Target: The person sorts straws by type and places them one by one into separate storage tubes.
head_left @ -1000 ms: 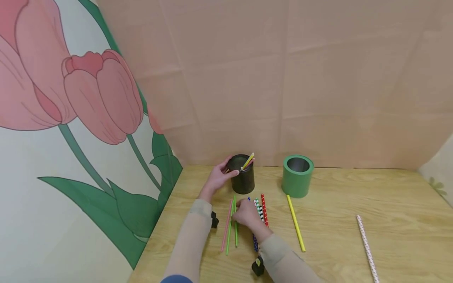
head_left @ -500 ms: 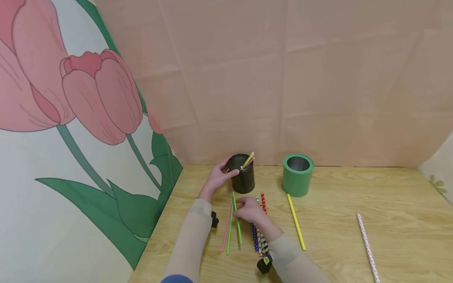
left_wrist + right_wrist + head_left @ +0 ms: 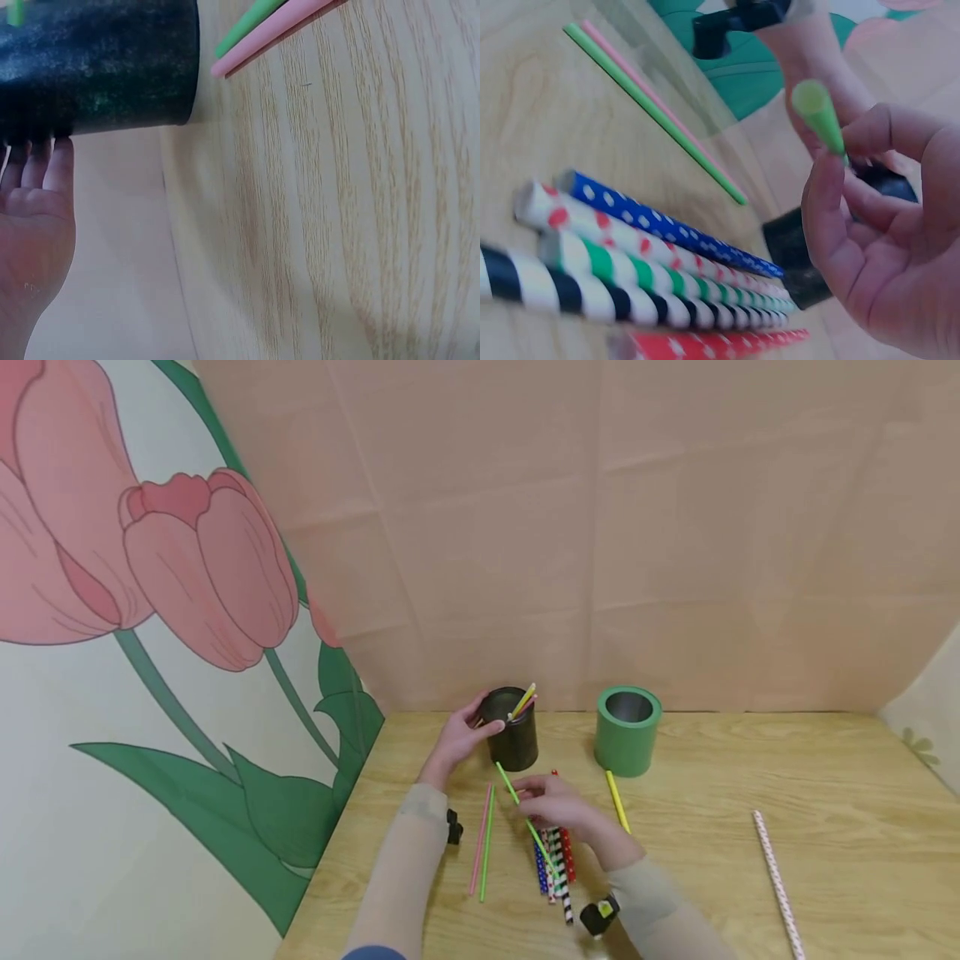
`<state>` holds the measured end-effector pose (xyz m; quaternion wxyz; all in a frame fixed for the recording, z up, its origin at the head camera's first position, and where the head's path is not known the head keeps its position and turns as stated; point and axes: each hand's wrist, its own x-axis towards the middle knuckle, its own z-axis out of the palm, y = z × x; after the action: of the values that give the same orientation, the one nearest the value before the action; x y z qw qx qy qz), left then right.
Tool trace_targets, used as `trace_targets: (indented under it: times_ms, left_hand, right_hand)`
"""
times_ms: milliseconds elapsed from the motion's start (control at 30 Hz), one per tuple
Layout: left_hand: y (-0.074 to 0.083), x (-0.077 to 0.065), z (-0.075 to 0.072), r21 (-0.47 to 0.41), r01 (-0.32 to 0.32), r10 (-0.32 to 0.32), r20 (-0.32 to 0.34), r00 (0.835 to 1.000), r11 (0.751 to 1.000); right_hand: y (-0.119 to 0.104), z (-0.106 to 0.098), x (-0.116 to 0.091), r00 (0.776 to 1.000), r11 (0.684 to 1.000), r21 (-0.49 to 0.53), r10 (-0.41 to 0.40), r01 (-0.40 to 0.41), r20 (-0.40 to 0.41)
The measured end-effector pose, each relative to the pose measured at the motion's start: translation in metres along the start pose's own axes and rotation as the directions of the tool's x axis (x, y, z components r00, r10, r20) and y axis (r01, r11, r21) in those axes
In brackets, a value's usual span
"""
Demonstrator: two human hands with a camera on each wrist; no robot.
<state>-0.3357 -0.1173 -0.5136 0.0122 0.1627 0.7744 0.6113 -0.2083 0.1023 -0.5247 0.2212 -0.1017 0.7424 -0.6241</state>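
My left hand (image 3: 459,737) grips a black cup (image 3: 513,747) at the back of the table, thumb at the rim and fingers round its far side. Slim yellow and pink sticks (image 3: 525,702) lean out of its mouth. In my right hand (image 3: 558,806), a thin green straw (image 3: 819,112) is pinched between thumb and fingers, slanting above the table. Beneath it lies a row of patterned paper straws (image 3: 553,868): blue dotted, red dotted, green striped, black striped and red. A pink straw (image 3: 481,843) and a second green straw (image 3: 487,847) lie side by side to the left.
A green cup (image 3: 628,743) with a dark inside stands right of the black one. In front of it lies a yellow straw (image 3: 618,802), partly hidden by my right arm. A patterned pale straw (image 3: 777,881) is farther right. Behind the table (image 3: 712,793) hangs a pinkish cloth (image 3: 675,568).
My right hand has picked the green straw up from beside the others and carried it to the right, its lower end swinging right over the patterned straws. My left hand stays at the black cup.
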Motion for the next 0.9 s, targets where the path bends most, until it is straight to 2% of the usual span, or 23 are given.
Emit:
trace_targets:
  times_ms: [133, 267, 400, 467, 567, 667, 767, 900]
  left_hand:
    - [-0.001, 0.002, 0.000, 0.003, 0.004, -0.004, -0.003, 1.000, 1.000]
    - [-0.001, 0.002, -0.001, 0.010, 0.004, -0.004, -0.008, 1.000, 1.000]
    - [-0.001, 0.001, -0.001, 0.010, -0.001, 0.001, -0.004, 1.000, 1.000]
    - [-0.001, 0.001, 0.000, 0.004, -0.005, 0.005, -0.003, 1.000, 1.000]
    - [-0.002, 0.001, 0.000, 0.000, -0.005, 0.005, -0.002, 1.000, 1.000]
    - [-0.002, 0.002, -0.001, 0.009, -0.001, 0.001, -0.001, 1.000, 1.000]
    - [-0.002, 0.002, -0.001, 0.004, 0.002, -0.002, 0.001, 1.000, 1.000]
    - [-0.001, 0.002, 0.000, -0.015, 0.002, -0.002, 0.005, 1.000, 1.000]
  right_hand:
    - [-0.009, -0.018, -0.009, 0.998, 0.998, -0.030, -0.052, 0.053, 0.035]
    - [-0.019, -0.031, -0.017, 0.998, 0.997, -0.032, -0.066, 0.066, 0.014]
    - [-0.030, -0.040, -0.018, 0.991, 0.993, -0.023, -0.117, 0.116, -0.065]
    - [-0.037, -0.042, -0.018, 0.976, 0.987, -0.023, -0.163, 0.162, -0.146]
    - [-0.051, -0.044, -0.016, 0.921, 0.967, -0.007, -0.246, 0.256, -0.303]
    - [-0.063, -0.046, -0.008, 0.840, 0.933, 0.024, -0.311, 0.359, -0.445]
    - [-0.075, -0.047, 0.000, 0.761, 0.890, 0.056, -0.353, 0.453, -0.544]
    - [-0.087, -0.046, 0.010, 0.655, 0.819, 0.065, -0.405, 0.570, -0.638]
